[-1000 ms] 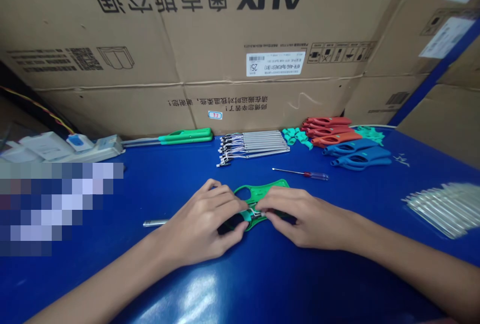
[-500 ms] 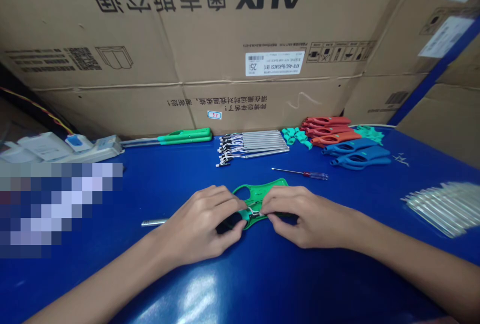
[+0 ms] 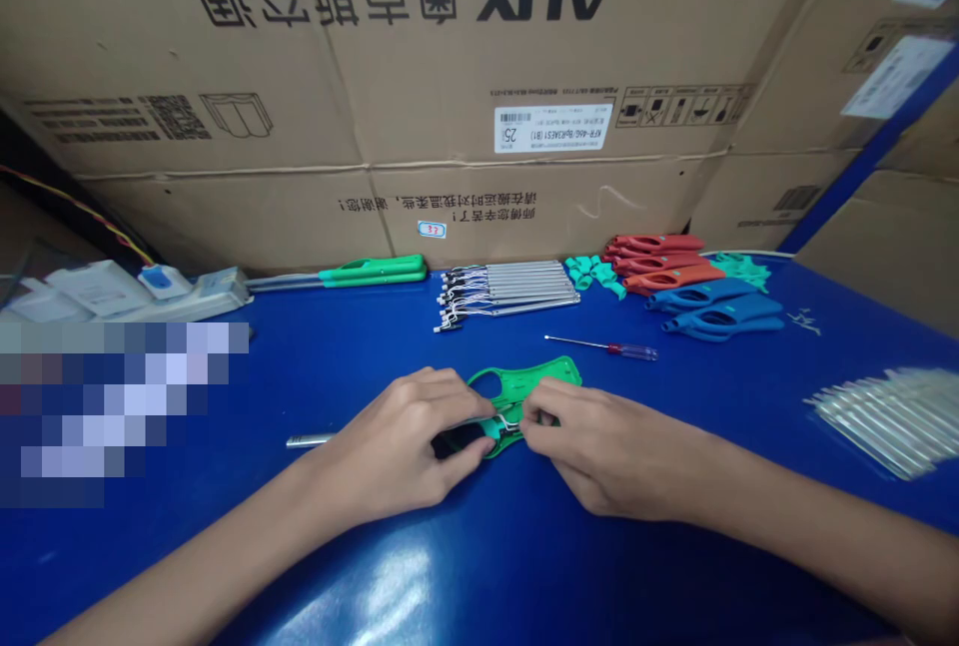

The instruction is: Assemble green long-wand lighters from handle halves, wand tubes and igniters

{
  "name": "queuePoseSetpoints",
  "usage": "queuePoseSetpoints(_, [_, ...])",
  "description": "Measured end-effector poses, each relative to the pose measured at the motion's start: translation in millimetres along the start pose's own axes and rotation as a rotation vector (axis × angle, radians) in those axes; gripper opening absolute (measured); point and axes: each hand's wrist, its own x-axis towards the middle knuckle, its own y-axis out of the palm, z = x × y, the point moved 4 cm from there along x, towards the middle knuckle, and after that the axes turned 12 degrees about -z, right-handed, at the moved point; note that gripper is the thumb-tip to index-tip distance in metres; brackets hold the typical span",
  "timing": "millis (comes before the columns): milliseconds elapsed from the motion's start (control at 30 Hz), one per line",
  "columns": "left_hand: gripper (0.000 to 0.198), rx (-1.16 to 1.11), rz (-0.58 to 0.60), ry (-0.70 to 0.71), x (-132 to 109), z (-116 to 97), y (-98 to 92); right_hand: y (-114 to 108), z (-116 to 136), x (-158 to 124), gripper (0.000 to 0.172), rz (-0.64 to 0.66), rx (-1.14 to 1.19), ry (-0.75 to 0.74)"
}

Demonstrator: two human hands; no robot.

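The left grip (image 3: 390, 441) is clasping the left end of a flat green plastic piece with an oval cutout (image 3: 524, 388), while the right grip (image 3: 599, 446) is pinching its middle, fingertips closing on a thin silver wire (image 3: 510, 420). The piece is resting between both grips on the glossy blue desk (image 3: 524, 566). A slim silver metal rod (image 3: 307, 440) is lying just beside the left grip. Beyond the grips, a small red-handled screwdriver (image 3: 621, 350) and a neat row of wired metal bars (image 3: 509, 287) are lying apart. Farther right, red plastic handles (image 3: 655, 257), blue plastic handles (image 3: 719, 312) and clear plastic tubes (image 3: 884, 421) are sitting, while green-handled metal rods (image 3: 373, 272) are lying farther left, against a large cardboard box (image 3: 375, 197).
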Motion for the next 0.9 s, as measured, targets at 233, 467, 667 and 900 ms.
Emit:
queuePoseSetpoints(233, [0.015, 0.001, -0.031, -0.033, -1.0, 2.9, 0.4, 3.2, 2.8, -1.9, 0.019, -0.029, -0.074, -0.046])
queuePoseSetpoints(467, [0.014, -0.022, 0.012, -0.071, -0.1, 5.0, 0.9, 2.4, -0.4, 0.5, 0.020, -0.002, 0.012, 0.019])
queuePoseSetpoints(667, [0.019, -0.017, 0.028, -0.069, -0.6, 5.3, -1.3, -3.7, -5.8, 0.6, 0.018, -0.126, 0.145, 0.071])
queuePoseSetpoints(900, [0.023, 0.037, 0.045, -0.022, -1.2, 7.4, -6.4, -4.7, -4.1, -0.5, 0.026, -0.159, 0.154, 0.067])
